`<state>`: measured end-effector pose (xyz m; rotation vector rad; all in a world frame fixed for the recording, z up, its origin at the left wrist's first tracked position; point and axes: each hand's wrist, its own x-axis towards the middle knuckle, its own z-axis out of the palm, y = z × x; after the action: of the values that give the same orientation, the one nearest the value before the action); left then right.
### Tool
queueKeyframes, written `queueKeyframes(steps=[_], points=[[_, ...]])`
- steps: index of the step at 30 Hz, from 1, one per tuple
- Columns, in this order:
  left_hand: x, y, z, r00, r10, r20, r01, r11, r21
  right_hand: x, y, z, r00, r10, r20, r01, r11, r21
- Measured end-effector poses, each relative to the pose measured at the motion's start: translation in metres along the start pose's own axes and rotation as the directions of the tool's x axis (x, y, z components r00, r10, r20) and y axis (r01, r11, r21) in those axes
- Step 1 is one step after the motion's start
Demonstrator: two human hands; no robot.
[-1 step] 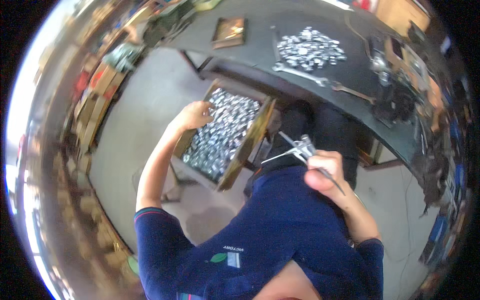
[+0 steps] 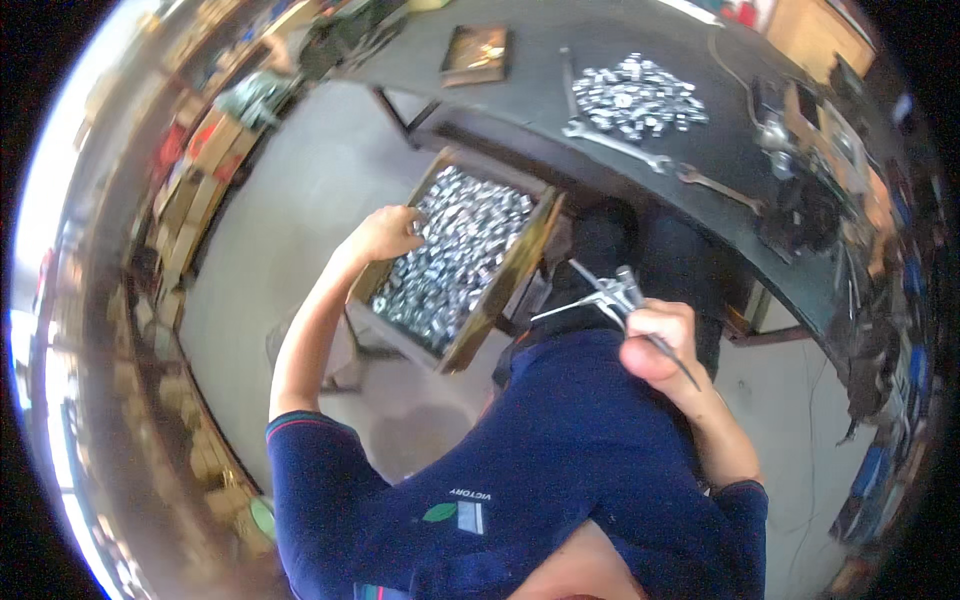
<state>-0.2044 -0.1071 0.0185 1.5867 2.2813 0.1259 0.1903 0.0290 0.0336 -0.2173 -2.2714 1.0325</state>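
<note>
My left hand (image 2: 384, 236) is over the left edge of a wooden box (image 2: 505, 290). Its fingers are closed together, with a small shiny metal part (image 2: 417, 228) at the fingertips. Many similar small silvery metal parts (image 2: 455, 255) fill the box; their exact kind is too small to tell. In front of my body, my right hand (image 2: 660, 340) is closed around a caliper (image 2: 617, 294). The caliper's jaws point away to the left, and its thin end sticks out below my fist.
On the dark workbench (image 2: 540, 95) lie a pile of silvery metal parts (image 2: 640, 98), a wrench (image 2: 615, 146), a second wrench (image 2: 722, 188) and a small tray (image 2: 474, 72) holding brass-coloured pieces. Shelves with cardboard boxes (image 2: 215, 150) line the left. Dark clutter (image 2: 795, 215) covers the bench's right end.
The whole view has shifted slightly, so the bench and box appear a little further right and higher. Both hands keep their poses, and the caliper stays in my right hand.
</note>
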Motion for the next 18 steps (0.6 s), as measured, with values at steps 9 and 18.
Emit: queueKeyframes(steps=[9,18], points=[[-0.102,-0.059,0.061,0.975,-0.219,-0.029,0.219,0.976,0.001,0.019,-0.018,0.021,0.979,0.068,0.192,-0.079,0.996,0.048],[-0.086,-0.051,0.074,0.972,-0.212,0.099,0.143,0.873,0.467,0.026,-0.022,0.029,0.960,0.095,0.263,-0.117,0.991,0.067]])
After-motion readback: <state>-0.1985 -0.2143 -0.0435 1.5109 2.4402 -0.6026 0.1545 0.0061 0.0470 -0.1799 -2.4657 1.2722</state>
